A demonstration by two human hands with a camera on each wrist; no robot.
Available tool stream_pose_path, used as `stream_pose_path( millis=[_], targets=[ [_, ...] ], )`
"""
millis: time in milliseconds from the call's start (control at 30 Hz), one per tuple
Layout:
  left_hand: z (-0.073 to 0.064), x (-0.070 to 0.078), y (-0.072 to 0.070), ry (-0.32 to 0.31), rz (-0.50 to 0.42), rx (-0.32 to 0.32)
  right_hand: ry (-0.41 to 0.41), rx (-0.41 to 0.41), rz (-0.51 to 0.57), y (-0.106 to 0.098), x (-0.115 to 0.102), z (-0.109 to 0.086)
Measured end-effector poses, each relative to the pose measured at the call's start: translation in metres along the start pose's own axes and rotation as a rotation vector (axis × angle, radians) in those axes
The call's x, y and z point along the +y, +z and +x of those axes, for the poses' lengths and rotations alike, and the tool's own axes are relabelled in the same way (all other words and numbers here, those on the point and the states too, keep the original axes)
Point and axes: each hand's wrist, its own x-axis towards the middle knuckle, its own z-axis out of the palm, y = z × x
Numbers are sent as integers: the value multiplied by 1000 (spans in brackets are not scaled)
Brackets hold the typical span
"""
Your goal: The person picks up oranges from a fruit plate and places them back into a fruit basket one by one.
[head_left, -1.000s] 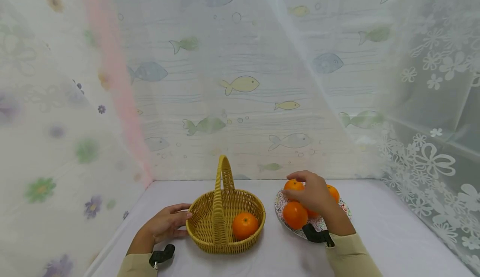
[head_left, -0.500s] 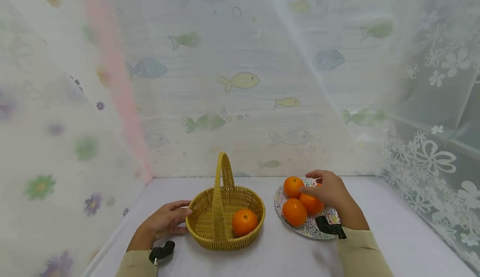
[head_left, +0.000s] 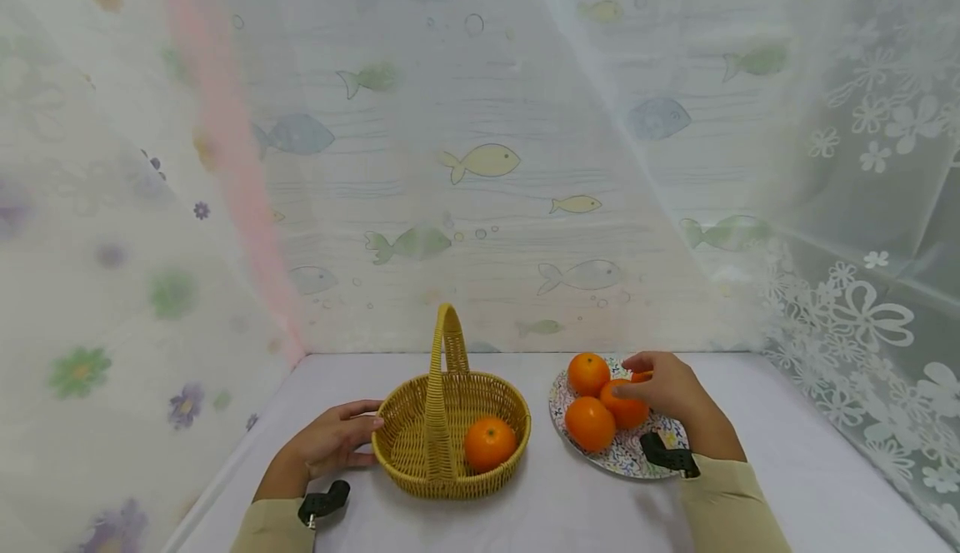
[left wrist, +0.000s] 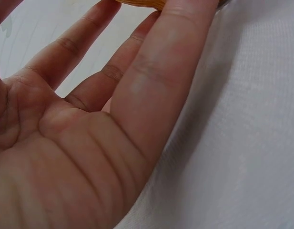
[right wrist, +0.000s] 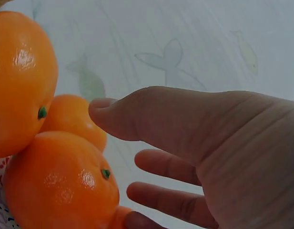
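Head view: white-covered table [head_left: 570, 507], and on it a golden-yellow woven oval basket with a tall arched handle [head_left: 465, 489] stands upright just beside a round white plate with a multicoloured pattern [head_left: 630, 457], a narrow gap between them.

Basket: one round, bright orange fruit with a green stem nub [head_left: 490, 445] sits inside, to the right of the handle.

Left hand: here it is at the basket's left rim, left hand [head_left: 333, 445] with fingers fairly straight and spread, tips touching the weave.

Plate: four glossy orange fruits [head_left: 590, 424] huddle together, the rearmost on the right largely covered by the right hand [head_left: 672, 391].

Right hand: over the fruit it hangs, thumb and fingers held wide, a clear gap between them; whether a fingertip touches that rearmost fruit, one cannot tell.

Markings: pale fish and bubbles swim across the sheer white curtain [head_left: 487, 228]; the plate's pattern is too fine to make out.

Left wrist view: palm and creases up close, which the head camera misses, with only a sliver of basket at the top edge.

Right wrist view: two green stem nubs on the plate's fruit come up sharp, and the outstretched thumb shows side-on.
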Motion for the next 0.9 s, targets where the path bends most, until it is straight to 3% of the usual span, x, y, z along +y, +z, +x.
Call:
stream_pose_path(
  millis=[500, 900],
  targets=[
    [-1, -1, -1, -9, -4, -2, -8, -45, -79, 4, 11, 6],
    [-1, -1, -1, -6, -2, 0, 3, -30, -127, 6, 12, 8]
  ],
)
